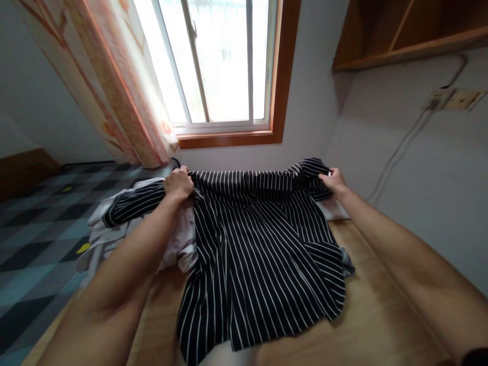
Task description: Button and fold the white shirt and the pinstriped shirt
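Note:
A black shirt with thin white stripes (259,254) lies spread over a wooden surface (377,315), its hem toward me. My left hand (178,183) is closed on the shirt at its left shoulder, where a striped sleeve trails off to the left. My right hand (333,182) pinches the shirt at the right shoulder, near the wall. Both arms reach forward on either side of the garment.
A heap of white and pale clothes (114,234) lies under and left of the shirt. A window (221,61) with a patterned curtain (122,91) faces me. Checkered floor (38,223) lies left. A wall with a socket (442,96) and cable stands right, below a wooden shelf (404,35).

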`<state>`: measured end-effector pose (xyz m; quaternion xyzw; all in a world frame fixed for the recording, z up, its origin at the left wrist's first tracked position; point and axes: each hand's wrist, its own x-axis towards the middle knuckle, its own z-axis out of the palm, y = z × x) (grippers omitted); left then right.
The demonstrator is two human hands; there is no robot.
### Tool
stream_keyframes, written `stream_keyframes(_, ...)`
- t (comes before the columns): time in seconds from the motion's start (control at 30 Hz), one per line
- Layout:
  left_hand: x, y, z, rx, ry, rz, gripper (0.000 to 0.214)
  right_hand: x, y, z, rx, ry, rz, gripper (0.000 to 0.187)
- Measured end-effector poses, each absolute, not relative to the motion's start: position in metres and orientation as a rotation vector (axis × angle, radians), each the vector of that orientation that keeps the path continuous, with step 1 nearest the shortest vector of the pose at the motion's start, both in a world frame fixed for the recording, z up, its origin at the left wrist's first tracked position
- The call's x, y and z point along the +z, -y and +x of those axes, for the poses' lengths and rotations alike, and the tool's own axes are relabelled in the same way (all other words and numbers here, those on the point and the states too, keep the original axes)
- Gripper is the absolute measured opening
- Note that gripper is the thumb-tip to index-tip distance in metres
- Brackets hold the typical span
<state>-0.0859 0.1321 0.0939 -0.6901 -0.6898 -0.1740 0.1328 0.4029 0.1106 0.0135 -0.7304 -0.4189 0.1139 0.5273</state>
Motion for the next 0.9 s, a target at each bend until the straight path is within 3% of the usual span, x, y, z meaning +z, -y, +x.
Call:
stream_keyframes(0.07, 0.08, -0.12, -0.066, -0.511, 1.881, -2.074, 0.04, 0.003, -0.084, 0.375, 0.135, 1.298, -1.811, 0.051)
stream_keyframes(0.17, 0.051, -0.076, -0.031, -0.449, 1.601, -2.409, 0.043, -0.014, -0.026, 0.328, 0.123, 1.953, -1.608, 0.048)
stream_keyframes(0.23, 0.03, -0.034, -0.014, -0.283, 1.385, -2.737, 0.057, -0.023, 0.018, 0.304, 0.186, 2.251, -1.544, 0.054)
stream_keyframes(0.43, -0.005, 0.073, -0.016, 0.182, 0.911, -3.284, 0.088, -0.024, 0.124, 0.29, 0.502, 2.571, -1.505, 0.072)
stream_keyframes(0.53, -0.013, 0.094, -0.029, 0.044, 0.848, -3.269, 0.075, -0.021, 0.159, 0.294, 0.543, 2.644, -1.369, 0.085)
stream_keyframes(0.57, -0.015, 0.098, -0.031, -0.041, 0.831, -3.257, 0.062, -0.023, 0.168, 0.293, 0.509, 2.648, -1.321, 0.08)
stream_keyframes(0.63, -0.019, 0.104, -0.034, -0.244, 0.796, -3.239, 0.036, -0.029, 0.179, 0.291, 0.387, 2.59, -1.253, 0.048)
stream_keyframes(0.7, -0.019, 0.108, -0.033, -0.434, 0.78, -3.238, 0.028, -0.036, 0.183, 0.289, 0.272, 2.484, -1.214, 0.018)
stream_keyframes(0.8, -0.008, 0.111, -0.032, -0.602, 0.822, -3.314, 0.028, -0.035, 0.184, 0.291, 0.293, 2.339, -1.227, 0.026)
stream_keyframes(0.9, 0.011, 0.111, -0.035, -0.674, 0.95, -3.408, 0.032, -0.012, 0.19, 0.3, 0.52, 2.148, -1.27, 0.021)
